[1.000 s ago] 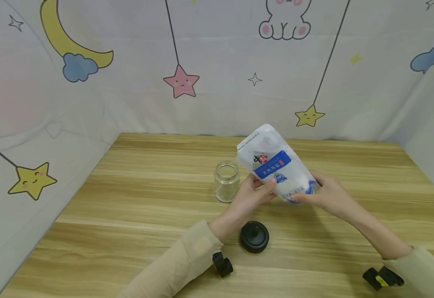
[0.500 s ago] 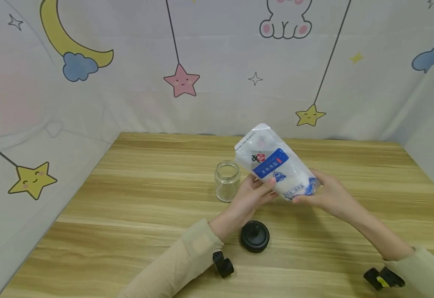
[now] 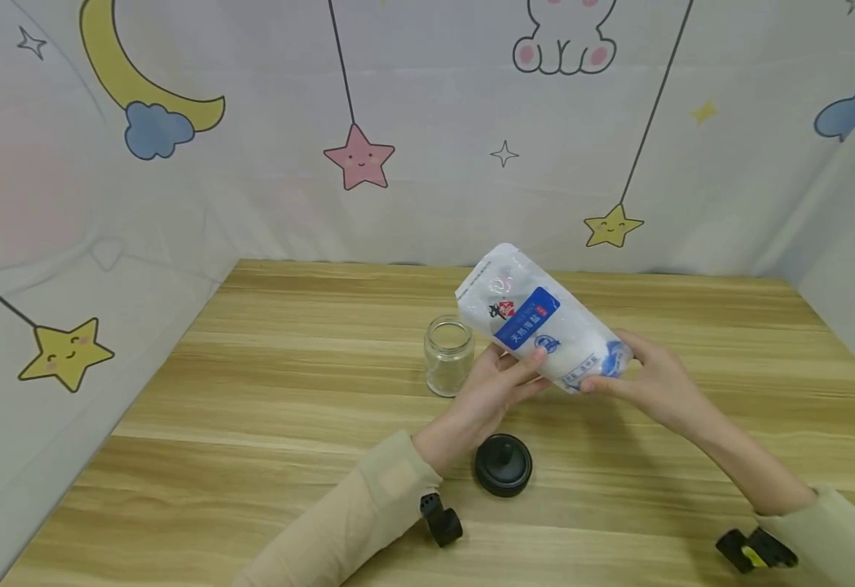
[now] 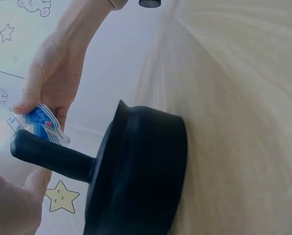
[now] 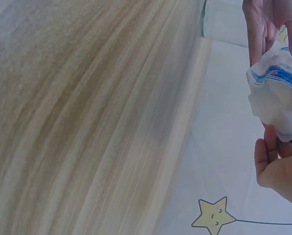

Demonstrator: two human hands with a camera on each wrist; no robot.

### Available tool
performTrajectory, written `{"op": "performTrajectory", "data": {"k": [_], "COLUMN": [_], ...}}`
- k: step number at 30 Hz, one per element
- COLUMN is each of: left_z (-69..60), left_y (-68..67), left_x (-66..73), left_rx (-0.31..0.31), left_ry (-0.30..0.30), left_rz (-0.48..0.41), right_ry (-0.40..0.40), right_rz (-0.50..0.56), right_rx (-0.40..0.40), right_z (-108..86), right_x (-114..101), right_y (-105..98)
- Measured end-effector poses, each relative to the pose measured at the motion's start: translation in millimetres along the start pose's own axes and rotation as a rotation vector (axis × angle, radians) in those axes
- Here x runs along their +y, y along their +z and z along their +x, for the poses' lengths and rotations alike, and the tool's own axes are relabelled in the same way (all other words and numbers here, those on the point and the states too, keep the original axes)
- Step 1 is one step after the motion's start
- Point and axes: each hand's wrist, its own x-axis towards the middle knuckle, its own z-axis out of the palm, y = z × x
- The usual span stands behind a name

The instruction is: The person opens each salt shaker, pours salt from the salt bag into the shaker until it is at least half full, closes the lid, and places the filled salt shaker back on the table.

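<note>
A white and blue bag of salt (image 3: 526, 314) is held above the table, its top end tilted up and to the left, near the jar. My left hand (image 3: 489, 395) grips its lower left side, thumb on the printed front. At the bottom right corner my right hand (image 3: 650, 383) pinches the bag. An uncapped glass jar (image 3: 449, 359) stands just left of the bag, partly behind it and my left hand. Below my left wrist lies a black lid (image 3: 504, 465) with a knob, large in the left wrist view. The bag's underside (image 5: 275, 98) shows in the right wrist view.
The wooden table (image 3: 266, 391) ends at a printed cloth backdrop (image 3: 427, 220) behind and at the sides. Small black cameras sit at the left wrist (image 3: 440, 520) and the right wrist (image 3: 755, 549).
The bag has shifted slightly left, its top end moving closer over the jar, and its bottom end has risen a little. Both hands keep their grip; jar and lid stay put.
</note>
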Motion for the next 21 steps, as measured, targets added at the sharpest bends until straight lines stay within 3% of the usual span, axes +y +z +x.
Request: {"op": "performTrajectory", "data": {"k": [11,21], "left_z": [-1.2,-2.1], "left_y": [0.4,0.7], "left_x": [0.7,0.2], "left_rx": [-0.014,-0.017], "left_ry": [0.005,-0.001], "left_rz": [-0.031,-0.077], "right_ry": [-0.039,-0.091], "right_rz": [0.000,0.092], "right_rx": [0.011,-0.035], "right_z": [0.3,2.7], "right_x": [-1.3,-2.1], "right_y": [-1.2,1.9]}}
